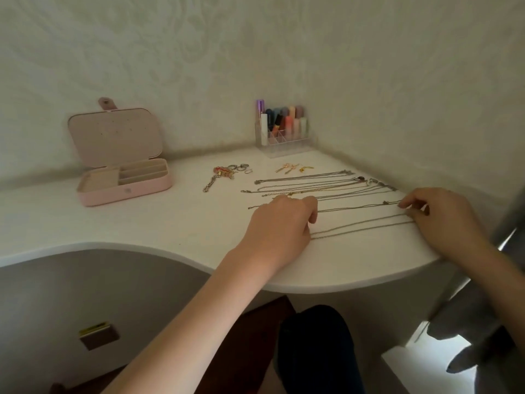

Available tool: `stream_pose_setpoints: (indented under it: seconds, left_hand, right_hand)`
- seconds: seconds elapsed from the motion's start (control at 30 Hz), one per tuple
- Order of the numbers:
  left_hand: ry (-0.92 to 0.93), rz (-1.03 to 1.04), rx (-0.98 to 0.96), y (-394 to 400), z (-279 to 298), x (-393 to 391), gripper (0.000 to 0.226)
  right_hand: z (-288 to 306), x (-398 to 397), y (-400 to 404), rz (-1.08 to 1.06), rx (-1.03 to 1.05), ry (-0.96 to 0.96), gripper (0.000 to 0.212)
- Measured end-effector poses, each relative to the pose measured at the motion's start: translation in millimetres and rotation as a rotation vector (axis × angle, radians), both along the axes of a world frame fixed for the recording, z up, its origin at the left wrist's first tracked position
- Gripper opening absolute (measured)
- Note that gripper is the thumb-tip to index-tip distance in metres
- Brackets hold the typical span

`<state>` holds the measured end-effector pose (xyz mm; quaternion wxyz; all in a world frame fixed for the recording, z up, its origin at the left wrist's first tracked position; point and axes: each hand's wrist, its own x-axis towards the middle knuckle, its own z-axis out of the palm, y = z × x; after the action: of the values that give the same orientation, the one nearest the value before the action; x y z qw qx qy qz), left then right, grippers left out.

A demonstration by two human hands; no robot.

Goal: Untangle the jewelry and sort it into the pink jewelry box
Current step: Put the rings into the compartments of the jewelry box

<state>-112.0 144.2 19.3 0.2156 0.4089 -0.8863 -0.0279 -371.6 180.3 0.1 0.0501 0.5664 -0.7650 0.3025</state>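
White curved surface (170,223) below: my left hand (281,220) and right hand (443,220) pinch opposite ends of a thin silver chain necklace (360,227), stretched flat. Careless lifting could retangle neighbouring chains (312,183). The open pink jewelry box (125,183) sits far left.

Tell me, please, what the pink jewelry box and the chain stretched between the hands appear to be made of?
Pink jewelry box: probably faux leather, matte, with a snap tab and pale fabric-like lining. Chain: seemingly silver-toned metal, thin and faintly glinting; the alloy cannot be told.

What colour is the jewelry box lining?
Cream/beige lining inside the pink jewelry box, clearest in the head view.
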Motion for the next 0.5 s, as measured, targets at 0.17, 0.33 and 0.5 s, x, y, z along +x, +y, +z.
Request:
stream_pose_setpoints:
  seconds: [0.17, 0.33, 0.5]
  left_hand:
    - [-0.062, -0.11, 0.052, -5, -10, -5, 0.05]
    - [-0.293, -0.071, 0.202, -15, -24, -9, 0.056]
    - [-0.218, -0.07, 0.203, -22, -26, -8, 0.056]
  right_hand:
    - [-1, 18, 2, 0.13, 0.009, -0.005, 0.037]
    - [-2, 20, -5, 0.141, 0.541, 0.123, 0.096]
    - [0, 28, -11, 0.117, 0.458, 0.136, 0.092]
